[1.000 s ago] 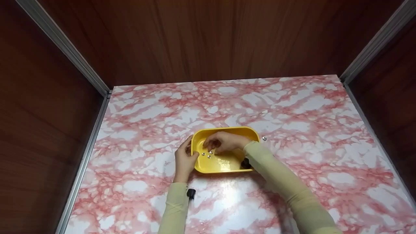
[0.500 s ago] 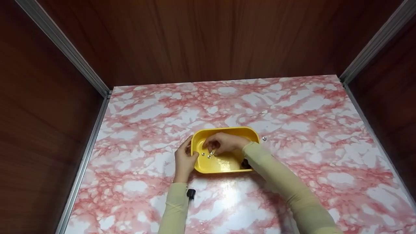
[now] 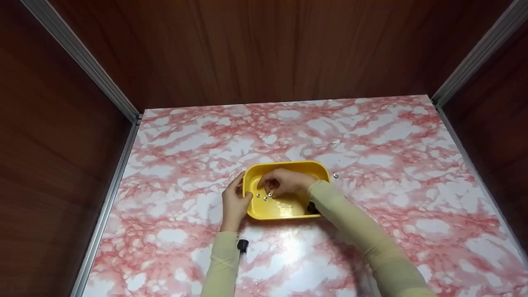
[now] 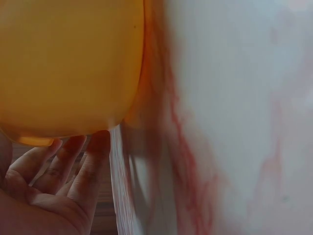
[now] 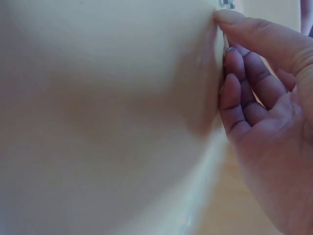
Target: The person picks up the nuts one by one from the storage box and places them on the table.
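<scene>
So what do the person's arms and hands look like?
Long, pale yellow-green sleeves, snug and slightly wrinkled, reach the wrists. The left hand and right hand wear no gloves. A small black piece sits beside the left cuff.

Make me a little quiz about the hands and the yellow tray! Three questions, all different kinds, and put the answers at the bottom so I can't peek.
1. True or false: the left hand grips the left end of the yellow tray.
2. Looking from the head camera, how many small silvery pieces show in the tray, near the right hand?
3. Pick one. In the head view, where is the outer silvery piece?
A) left of the tray
B) right of the tray
C) under the left hand

Key
1. True.
2. Three; the right hand could be hiding more.
3. B.
</scene>
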`<state>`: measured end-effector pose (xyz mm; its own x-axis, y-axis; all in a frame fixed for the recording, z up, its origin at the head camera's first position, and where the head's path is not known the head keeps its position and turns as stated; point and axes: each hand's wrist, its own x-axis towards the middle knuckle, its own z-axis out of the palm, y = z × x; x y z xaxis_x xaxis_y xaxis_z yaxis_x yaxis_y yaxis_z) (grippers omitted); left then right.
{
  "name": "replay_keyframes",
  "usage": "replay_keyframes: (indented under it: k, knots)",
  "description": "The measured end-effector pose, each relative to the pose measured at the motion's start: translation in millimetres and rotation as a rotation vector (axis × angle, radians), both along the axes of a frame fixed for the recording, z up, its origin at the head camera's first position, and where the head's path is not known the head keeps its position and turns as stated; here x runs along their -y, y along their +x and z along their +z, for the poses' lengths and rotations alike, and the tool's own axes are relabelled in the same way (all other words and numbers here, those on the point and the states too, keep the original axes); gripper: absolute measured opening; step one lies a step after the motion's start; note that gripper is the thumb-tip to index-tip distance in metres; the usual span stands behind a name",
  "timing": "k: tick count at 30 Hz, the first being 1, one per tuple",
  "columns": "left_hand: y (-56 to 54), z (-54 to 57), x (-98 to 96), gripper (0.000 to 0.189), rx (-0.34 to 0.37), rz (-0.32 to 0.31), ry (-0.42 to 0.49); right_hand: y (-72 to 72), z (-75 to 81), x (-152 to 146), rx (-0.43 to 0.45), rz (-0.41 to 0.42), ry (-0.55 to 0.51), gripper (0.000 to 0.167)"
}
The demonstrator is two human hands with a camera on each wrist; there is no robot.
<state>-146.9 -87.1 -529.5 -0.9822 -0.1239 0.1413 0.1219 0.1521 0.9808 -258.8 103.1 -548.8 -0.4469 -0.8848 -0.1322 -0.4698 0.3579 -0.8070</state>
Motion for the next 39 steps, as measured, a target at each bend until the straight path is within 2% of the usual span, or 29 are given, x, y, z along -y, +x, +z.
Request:
replay_keyframes:
  k: [5,15,22,24,33,39]
  knots:
    - [-0.6,-0.3,0.3,0.061,-0.002,0.003,-0.009,0.7,-0.3,0.0,0.005,0.002,0.0,0.043]
    - [-1.1,-1.3,0.6,0.062,-0.003,-0.002,-0.01,-0.1,-0.1,0.6,-0.043,0.019,0.04,0.042]
    - [-13.5,-33.2,3.9,0.065,-0.011,0.019,-0.03,0.3,0.1,1.4,-0.063,0.014,0.032,0.042]
    - [-14.6,-37.1,4.2,0.065,-0.007,0.027,-0.04,0.3,-0.4,1.7,-0.073,0.011,0.033,0.042]
    - [-14.5,-38.4,3.6,0.066,0.035,0.041,-0.062,0.3,-1.4,2.1,-0.094,0.001,0.036,0.041]
    - [-14.6,-37.8,3.5,0.066,0.027,0.038,-0.041,1.4,-1.2,1.9,-0.092,-0.007,0.021,0.041]
